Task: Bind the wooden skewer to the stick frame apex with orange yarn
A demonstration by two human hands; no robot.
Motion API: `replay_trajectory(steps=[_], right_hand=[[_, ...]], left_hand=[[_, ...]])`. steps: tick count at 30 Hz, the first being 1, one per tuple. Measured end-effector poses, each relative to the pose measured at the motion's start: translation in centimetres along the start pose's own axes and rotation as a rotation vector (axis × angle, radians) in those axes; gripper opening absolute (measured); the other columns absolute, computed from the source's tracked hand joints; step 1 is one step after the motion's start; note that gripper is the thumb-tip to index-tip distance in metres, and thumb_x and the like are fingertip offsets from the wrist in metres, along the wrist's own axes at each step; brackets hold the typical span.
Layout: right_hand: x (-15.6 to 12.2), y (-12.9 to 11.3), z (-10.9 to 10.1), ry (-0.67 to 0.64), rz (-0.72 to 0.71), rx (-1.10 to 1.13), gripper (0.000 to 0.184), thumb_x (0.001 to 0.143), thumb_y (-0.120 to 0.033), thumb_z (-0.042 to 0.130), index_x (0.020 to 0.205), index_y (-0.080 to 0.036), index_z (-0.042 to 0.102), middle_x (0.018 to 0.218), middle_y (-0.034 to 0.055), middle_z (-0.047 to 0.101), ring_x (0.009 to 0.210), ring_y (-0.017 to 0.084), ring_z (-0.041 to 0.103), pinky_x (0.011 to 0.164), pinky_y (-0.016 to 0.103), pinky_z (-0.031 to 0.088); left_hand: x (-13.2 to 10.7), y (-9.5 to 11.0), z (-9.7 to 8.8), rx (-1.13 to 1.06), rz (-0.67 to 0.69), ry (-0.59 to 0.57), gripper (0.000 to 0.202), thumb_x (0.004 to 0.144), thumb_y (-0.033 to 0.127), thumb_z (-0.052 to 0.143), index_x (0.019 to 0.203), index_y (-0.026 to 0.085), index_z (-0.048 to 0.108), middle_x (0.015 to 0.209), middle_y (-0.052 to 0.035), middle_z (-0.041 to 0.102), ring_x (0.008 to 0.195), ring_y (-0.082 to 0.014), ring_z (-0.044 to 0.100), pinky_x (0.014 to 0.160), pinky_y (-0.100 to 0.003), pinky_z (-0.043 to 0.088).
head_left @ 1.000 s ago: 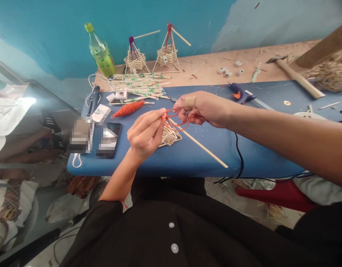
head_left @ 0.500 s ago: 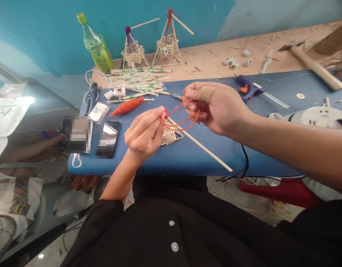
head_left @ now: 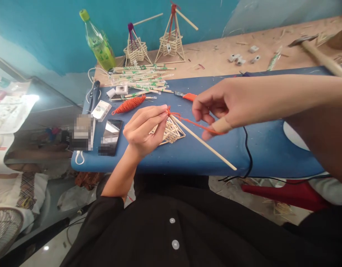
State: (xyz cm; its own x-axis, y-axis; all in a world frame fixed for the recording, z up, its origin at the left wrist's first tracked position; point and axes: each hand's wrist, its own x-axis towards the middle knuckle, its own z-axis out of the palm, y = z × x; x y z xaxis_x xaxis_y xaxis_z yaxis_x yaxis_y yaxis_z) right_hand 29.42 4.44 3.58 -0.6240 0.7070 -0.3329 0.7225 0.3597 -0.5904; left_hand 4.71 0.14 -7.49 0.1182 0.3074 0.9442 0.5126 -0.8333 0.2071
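Our left hand (head_left: 144, 128) is closed in a pinch on the knotted end of one orange thread (head_left: 193, 123) at the top of one long stick (head_left: 209, 148), wrist low beside the single stick frame (head_left: 172, 132). Our right hand (head_left: 223, 105), palm down, pinches the thread's other end and holds it taut. One orange skein (head_left: 129, 104) and two stick towers (head_left: 173, 37) stand beyond. The stick's lower tip reaches the front edge of the blue worktop (head_left: 271, 148).

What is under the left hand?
A frame of wooden sticks lies on the blue table under the left hand, which hides its left part and pinches orange string.
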Motion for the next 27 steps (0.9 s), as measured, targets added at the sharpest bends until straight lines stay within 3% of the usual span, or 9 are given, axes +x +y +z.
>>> replay_trajectory(steps=[4, 7, 11, 15, 20, 23, 27], right_hand=[[-1.9, -2.6, 0.9, 0.059, -0.134, -0.078, 0.029, 0.083, -0.044, 0.092, 0.079, -0.025, 0.071, 0.064, -0.0032, 0.059, 0.056, 0.011, 0.046, 0.055, 0.032, 0.029], [-2.5, -4.6, 3.1, 0.174, -0.220, -0.167, 0.020, 0.089, -0.039, 0.083, 0.083, -0.025, 0.070, 0.064, -0.0006, 0.058, 0.055, 0.014, 0.043, 0.058, 0.034, 0.028], [-2.9, -6.7, 6.6, 0.267, -0.254, -0.437, 0.004, 0.091, -0.024, 0.068, 0.089, -0.022, 0.071, 0.068, 0.0032, 0.062, 0.053, 0.015, 0.040, 0.055, 0.034, 0.018], [-3.5, -8.0, 10.3, 0.316, -0.310, -0.693, 0.028, 0.087, -0.004, 0.053, 0.089, -0.017, 0.076, 0.060, 0.0062, 0.060, 0.046, 0.017, 0.039, 0.051, 0.035, 0.011], [-4.5, -7.6, 15.7, 0.436, -0.371, -0.768, 0.041, 0.081, 0.000, 0.051, 0.105, -0.007, 0.084, 0.063, 0.0101, 0.064, 0.048, 0.020, 0.051, 0.048, 0.037, 0.020], [-4.3, -6.7, 18.2, 0.484, -0.301, -0.756, 0.047, 0.092, 0.000, 0.048, 0.123, -0.005, 0.082, 0.067, 0.0090, 0.067, 0.052, 0.019, 0.056, 0.050, 0.036, 0.030], [-3.1, -4.9, 20.4, 0.443, -0.150, -0.661, 0.046, 0.102, -0.005, 0.046, 0.135, -0.004, 0.078, 0.071, 0.0086, 0.069, 0.059, 0.018, 0.059, 0.052, 0.035, 0.035]], left_hand=[[0.1, -0.2, -0.3, 0.022, 0.015, -0.022, 0.016, 0.097, 0.008, 0.075, 0.103, 0.022, 0.077, 0.102, -0.0007, 0.086, 0.092, -0.0167, 0.084, 0.083, -0.033, 0.071], [0.1, -0.2, -0.5, 0.045, 0.002, -0.062, 0.014, 0.098, 0.011, 0.074, 0.103, 0.024, 0.077, 0.104, -0.0001, 0.087, 0.093, -0.0175, 0.083, 0.083, -0.035, 0.071], [0.4, -0.2, -0.9, 0.015, -0.037, -0.109, 0.018, 0.099, 0.010, 0.070, 0.109, 0.024, 0.078, 0.105, -0.0009, 0.086, 0.096, -0.0182, 0.082, 0.087, -0.036, 0.069], [0.9, -0.3, -1.5, -0.031, 0.015, -0.157, 0.028, 0.100, 0.006, 0.068, 0.118, 0.024, 0.079, 0.107, -0.0022, 0.085, 0.098, -0.0178, 0.081, 0.089, -0.034, 0.068], [0.8, -0.8, -2.4, -0.015, 0.031, -0.239, 0.026, 0.101, 0.009, 0.070, 0.120, 0.025, 0.080, 0.114, -0.0030, 0.085, 0.103, -0.0187, 0.081, 0.092, -0.036, 0.069], [0.5, -1.2, -2.4, 0.034, 0.053, -0.256, 0.024, 0.103, 0.012, 0.068, 0.119, 0.025, 0.081, 0.115, -0.0022, 0.085, 0.104, -0.0188, 0.082, 0.093, -0.037, 0.070], [0.3, -1.3, -2.4, 0.091, 0.083, -0.265, 0.022, 0.104, 0.015, 0.065, 0.116, 0.024, 0.081, 0.112, -0.0018, 0.086, 0.102, -0.0202, 0.082, 0.090, -0.040, 0.071]])
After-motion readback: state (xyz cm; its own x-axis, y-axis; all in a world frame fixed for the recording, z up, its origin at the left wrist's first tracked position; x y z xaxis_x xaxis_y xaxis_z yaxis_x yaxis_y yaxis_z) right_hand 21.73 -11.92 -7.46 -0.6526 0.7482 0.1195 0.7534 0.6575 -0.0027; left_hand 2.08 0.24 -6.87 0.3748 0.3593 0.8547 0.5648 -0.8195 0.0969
